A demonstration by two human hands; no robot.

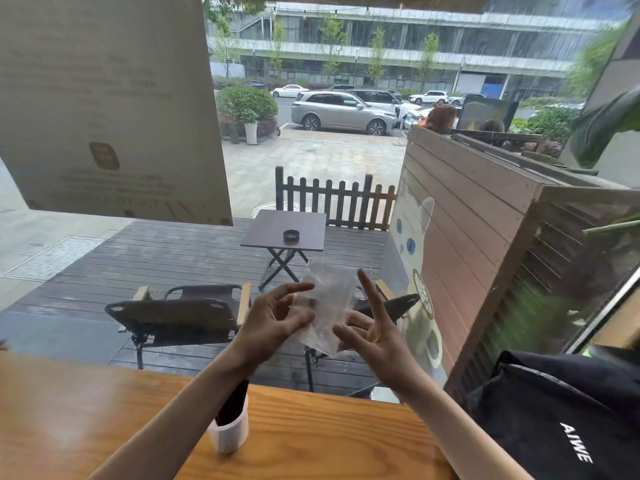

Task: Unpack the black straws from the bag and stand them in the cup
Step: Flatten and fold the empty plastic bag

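Note:
An empty-looking clear plastic bag (327, 299) hangs in the air between my two raised hands, above the counter's far edge. My left hand (273, 320) has its curved fingers against the bag's left edge. My right hand (375, 336) pinches the bag's lower right part, its index finger pointing straight up. A white cup (231, 433) stands on the wooden counter (311, 431) under my left forearm. Black straws (233, 403) stand in the cup, partly hidden by that forearm.
A black bag with white lettering (561, 417) lies on the counter at the right. Straight ahead is a window; beyond it are a deck with folding chairs, a small table and a slatted wooden partition (467, 237). A paper poster (104, 105) hangs on the glass at upper left.

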